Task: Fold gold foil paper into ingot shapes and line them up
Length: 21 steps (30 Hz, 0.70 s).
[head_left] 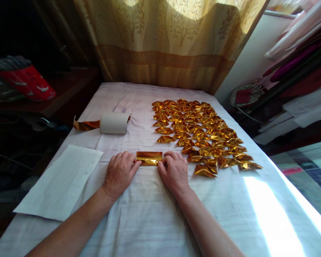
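A folded strip of shiny gold foil paper [149, 159] lies flat on the cloth between my two hands. My left hand [122, 170] is closed, with thumb and fingers pinching the strip's left end. At the other end, my right hand [174, 170] grips it the same way, thumb along the near edge. Just beyond and to the right spread several rows of folded gold foil ingots [199, 136], pointed at both ends. Part of the strip's ends is hidden under my fingers.
White cloth [149, 221] covers the table. A white cylinder [113, 123] with gold foil sticking out lies at the back left, a printed paper sheet [61, 182] nearer me. Beyond the far edge hangs a curtain [160, 60]; a red patterned container [29, 84] stands at the left.
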Motion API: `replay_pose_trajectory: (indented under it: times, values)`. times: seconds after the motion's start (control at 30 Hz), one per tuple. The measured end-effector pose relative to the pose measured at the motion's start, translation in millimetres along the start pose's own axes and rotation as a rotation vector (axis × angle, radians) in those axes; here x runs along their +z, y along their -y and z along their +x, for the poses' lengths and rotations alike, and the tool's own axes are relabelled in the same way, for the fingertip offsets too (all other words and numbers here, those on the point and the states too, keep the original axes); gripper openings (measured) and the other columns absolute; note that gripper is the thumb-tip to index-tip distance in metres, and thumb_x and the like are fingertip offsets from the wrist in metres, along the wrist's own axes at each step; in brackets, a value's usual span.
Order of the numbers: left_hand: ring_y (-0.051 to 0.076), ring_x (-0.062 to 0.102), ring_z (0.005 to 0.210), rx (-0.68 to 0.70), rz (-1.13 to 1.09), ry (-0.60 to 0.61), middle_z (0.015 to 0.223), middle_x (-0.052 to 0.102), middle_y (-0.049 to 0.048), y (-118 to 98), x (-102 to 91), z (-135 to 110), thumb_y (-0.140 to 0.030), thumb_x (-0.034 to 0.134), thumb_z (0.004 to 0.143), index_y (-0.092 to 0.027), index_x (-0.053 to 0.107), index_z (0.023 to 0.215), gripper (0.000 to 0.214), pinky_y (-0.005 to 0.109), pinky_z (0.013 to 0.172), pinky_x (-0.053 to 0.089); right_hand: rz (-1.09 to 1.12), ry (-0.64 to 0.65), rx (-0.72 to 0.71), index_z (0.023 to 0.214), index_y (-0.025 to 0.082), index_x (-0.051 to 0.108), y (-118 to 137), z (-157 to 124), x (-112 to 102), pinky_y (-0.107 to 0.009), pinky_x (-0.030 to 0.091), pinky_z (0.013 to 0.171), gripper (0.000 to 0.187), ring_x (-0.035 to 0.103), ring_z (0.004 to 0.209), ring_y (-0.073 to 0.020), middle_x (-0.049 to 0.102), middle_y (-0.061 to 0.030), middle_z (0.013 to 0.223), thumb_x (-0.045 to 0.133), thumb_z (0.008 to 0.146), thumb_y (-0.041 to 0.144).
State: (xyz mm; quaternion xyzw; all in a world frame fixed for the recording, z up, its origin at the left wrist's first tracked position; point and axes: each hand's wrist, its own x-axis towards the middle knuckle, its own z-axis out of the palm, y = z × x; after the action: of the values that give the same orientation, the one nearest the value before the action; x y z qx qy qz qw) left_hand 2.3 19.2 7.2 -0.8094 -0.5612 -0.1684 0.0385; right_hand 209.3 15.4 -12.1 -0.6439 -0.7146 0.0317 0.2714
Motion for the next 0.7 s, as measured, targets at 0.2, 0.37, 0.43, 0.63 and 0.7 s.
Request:
replay_pose_trajectory:
  times: [0.2, 0.37, 0.43, 0.63, 0.7]
  values:
    - [0.023, 0.059, 0.099, 0.252, -0.049, -0.130, 0.105, 0.068, 0.0077, -16.7, 0.4, -11.4, -0.028, 0.048, 0.098, -0.021, 0.066, 0.111, 0.023, 0.038, 0.089, 0.045, -0.007, -0.007, 0.000, 0.070, 0.023, 0.061, 1.4, -0.1, -0.8, -0.038, 0.033, 0.080, 0.016, 0.054, 0.094, -0.0225, 0.070, -0.0040, 0.101, 0.064, 0.085, 0.023]
    - [0.026, 0.055, 0.118, 0.359, -0.116, 0.012, 0.127, 0.065, 0.0102, -28.4, 3.0, -16.0, -0.037, 0.052, 0.097, -0.019, 0.060, 0.130, 0.038, 0.042, 0.104, 0.039, -0.002, -0.019, -0.014, 0.071, 0.023, 0.061, 1.3, -0.7, -0.9, -0.038, 0.034, 0.081, 0.016, 0.054, 0.093, -0.0227, 0.070, -0.0044, 0.101, 0.064, 0.086, 0.023]
    - [0.027, 0.054, 0.119, 0.339, -0.115, 0.049, 0.129, 0.064, 0.0110, -29.4, 3.2, -15.8, -0.039, 0.054, 0.096, -0.018, 0.060, 0.130, 0.041, 0.042, 0.105, 0.038, 0.001, -0.019, -0.014, 0.071, 0.022, 0.061, 1.3, -0.7, -1.1, -0.038, 0.034, 0.081, 0.015, 0.054, 0.094, -0.0229, 0.070, -0.0048, 0.102, 0.064, 0.086, 0.024]
    - [0.026, 0.054, 0.117, 0.313, -0.121, 0.063, 0.126, 0.065, 0.0108, -28.3, 5.0, -16.2, -0.042, 0.055, 0.095, -0.016, 0.060, 0.129, 0.043, 0.041, 0.105, 0.036, 0.010, -0.011, -0.012, 0.071, 0.022, 0.061, 1.6, -0.5, -2.1, -0.037, 0.034, 0.081, 0.017, 0.055, 0.095, -0.0227, 0.069, -0.0050, 0.103, 0.063, 0.087, 0.025]
    - [0.026, 0.054, 0.118, 0.304, -0.115, 0.066, 0.126, 0.065, 0.0103, -28.2, 6.0, -17.0, -0.043, 0.054, 0.095, -0.018, 0.060, 0.129, 0.042, 0.041, 0.105, 0.035, 0.010, -0.004, -0.005, 0.071, 0.022, 0.060, 1.4, -0.8, -2.1, -0.037, 0.034, 0.082, 0.017, 0.055, 0.095, -0.0225, 0.069, -0.0050, 0.103, 0.063, 0.087, 0.025]
